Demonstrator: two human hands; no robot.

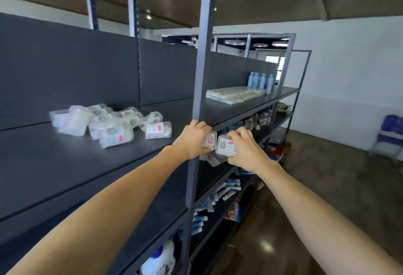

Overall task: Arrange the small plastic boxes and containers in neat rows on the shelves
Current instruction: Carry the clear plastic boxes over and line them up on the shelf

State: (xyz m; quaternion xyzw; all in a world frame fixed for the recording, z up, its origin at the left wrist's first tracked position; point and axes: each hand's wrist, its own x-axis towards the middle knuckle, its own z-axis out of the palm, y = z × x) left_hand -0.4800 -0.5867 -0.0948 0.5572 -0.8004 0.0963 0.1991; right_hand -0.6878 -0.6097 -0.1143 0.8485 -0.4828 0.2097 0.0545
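Observation:
My left hand (194, 141) grips a small clear plastic box (209, 140) with a white and red label, just in front of the grey shelf post (201, 67). My right hand (245, 150) holds a second clear box (225, 146) right beside it, fingers curled over its top edge. Both boxes hover at the front edge of the dark top shelf (65, 165). A loose heap of similar clear boxes (109, 124) lies further left on that shelf. A neat flat row of boxes (233, 94) lies on the shelf section to the right.
Several light blue bottles (260, 81) stand behind the neat row. Lower shelves hold blue and white tubes (226, 189) and a white jug (160, 261). A blue chair (390, 137) stands at the far right on the shiny floor.

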